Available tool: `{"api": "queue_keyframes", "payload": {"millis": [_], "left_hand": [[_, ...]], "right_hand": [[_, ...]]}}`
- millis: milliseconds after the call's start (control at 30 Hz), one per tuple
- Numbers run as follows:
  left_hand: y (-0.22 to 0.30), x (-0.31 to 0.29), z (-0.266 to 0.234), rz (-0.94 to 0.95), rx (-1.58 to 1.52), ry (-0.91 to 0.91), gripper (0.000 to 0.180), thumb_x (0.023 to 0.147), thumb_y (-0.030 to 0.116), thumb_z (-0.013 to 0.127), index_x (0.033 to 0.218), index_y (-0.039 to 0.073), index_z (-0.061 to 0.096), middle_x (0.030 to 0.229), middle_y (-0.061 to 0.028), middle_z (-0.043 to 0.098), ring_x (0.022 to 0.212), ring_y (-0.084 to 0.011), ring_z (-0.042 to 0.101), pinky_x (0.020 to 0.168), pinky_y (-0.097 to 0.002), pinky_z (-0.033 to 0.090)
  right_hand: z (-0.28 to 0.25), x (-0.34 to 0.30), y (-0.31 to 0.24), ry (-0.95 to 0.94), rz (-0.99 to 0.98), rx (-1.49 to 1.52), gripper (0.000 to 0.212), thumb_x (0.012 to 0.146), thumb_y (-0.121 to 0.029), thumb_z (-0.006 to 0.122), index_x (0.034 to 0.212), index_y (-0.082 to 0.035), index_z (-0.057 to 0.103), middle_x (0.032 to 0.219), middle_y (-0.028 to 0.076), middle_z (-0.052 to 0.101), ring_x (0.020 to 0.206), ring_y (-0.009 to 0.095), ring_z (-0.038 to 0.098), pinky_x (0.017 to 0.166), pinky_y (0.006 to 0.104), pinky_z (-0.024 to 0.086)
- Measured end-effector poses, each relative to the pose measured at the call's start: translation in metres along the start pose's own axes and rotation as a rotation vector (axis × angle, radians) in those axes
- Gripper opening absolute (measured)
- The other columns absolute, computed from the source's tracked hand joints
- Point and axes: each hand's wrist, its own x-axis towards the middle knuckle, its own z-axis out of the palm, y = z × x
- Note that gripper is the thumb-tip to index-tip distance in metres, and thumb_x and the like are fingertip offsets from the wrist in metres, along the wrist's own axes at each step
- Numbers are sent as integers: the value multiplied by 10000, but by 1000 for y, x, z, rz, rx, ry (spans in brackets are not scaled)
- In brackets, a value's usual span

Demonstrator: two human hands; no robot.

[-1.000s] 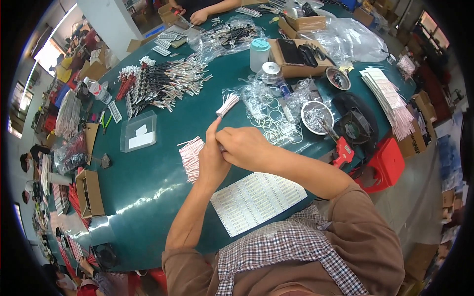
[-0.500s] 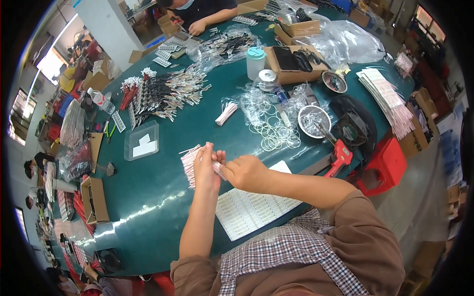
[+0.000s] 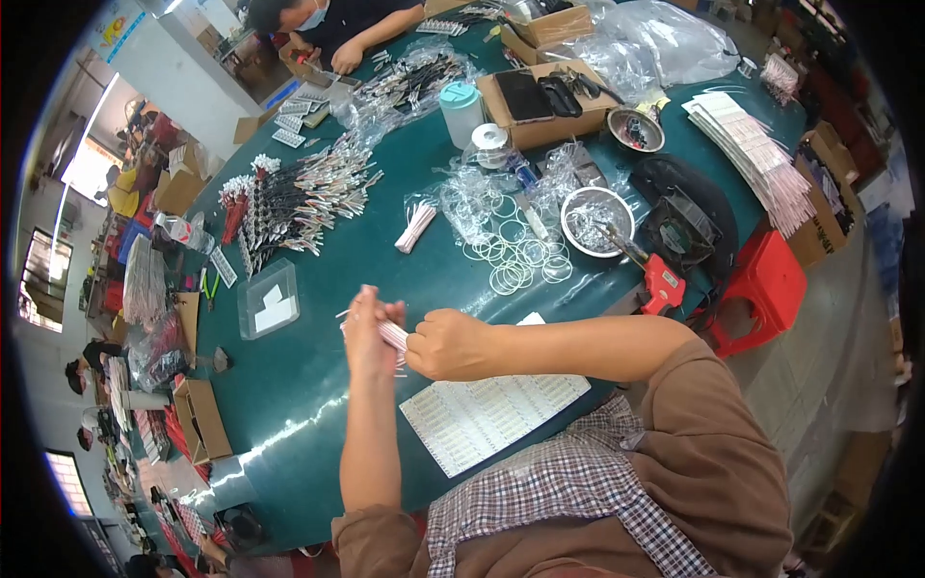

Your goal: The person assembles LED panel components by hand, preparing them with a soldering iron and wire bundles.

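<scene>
we are at a green table (image 3: 308, 358) that fills most of the scene. a red stool (image 3: 761, 303) stands past its right edge. toward the far left spreads a wide pile of black and white wires (image 3: 308, 202); at the far middle, a cardboard box (image 3: 549, 135) carries dark things. pale pink strips (image 3: 756, 164) lie bundled on the far right. near us a white sheet (image 3: 491, 424) lies flat, partly under our right forearm. pale loops (image 3: 520, 275) lie in a tangle right of the middle.

our right hand (image 3: 448, 345) is closed, and our left hand (image 3: 371, 332) is just left of it, its fingers partly bent. left of them is a clear tray (image 3: 252, 313); farther right, a round bowl (image 3: 572, 245). both hands grip one small pink-and-white bundle (image 3: 392, 334) above the near middle of the table. thin ends show past the left hand; we cannot tell if they are held. a similar, smaller-looking bunch (image 3: 415, 228) lies farther off.
</scene>
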Motion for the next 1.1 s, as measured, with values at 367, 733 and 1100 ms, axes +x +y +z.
{"api": "queue_keyframes", "payload": {"millis": [367, 733, 1100], "left_hand": [[63, 17, -33, 931, 1290, 52, 206, 912, 243, 699, 928, 63, 599, 711, -34, 577, 596, -185, 598, 595, -355, 509], [-3, 29, -55, 1163, 1839, -274, 244, 776, 210, 754, 811, 87, 546, 777, -68, 595, 740, -250, 618, 593, -377, 507], [-2, 18, -59, 1039, 1623, -273, 600, 654, 463, 821, 1080, 89, 628, 1064, -93, 580, 973, -293, 580, 816, -405, 458]], "right_hand": [[-56, -38, 70, -739, 673, -163, 120, 676, -84, 713, 794, -96, 695, 865, 103, 693, 820, 291, 695, 645, 387, 529], [39, -9, 131, -297, 385, -288, 154, 810, -108, 634, 953, -111, 691, 940, 40, 653, 907, 213, 636, 748, 371, 492], [67, 21, 141, -134, 365, 34, 248, 846, -117, 663, 1086, -55, 646, 976, 40, 600, 1016, 213, 601, 884, 397, 478]]}}
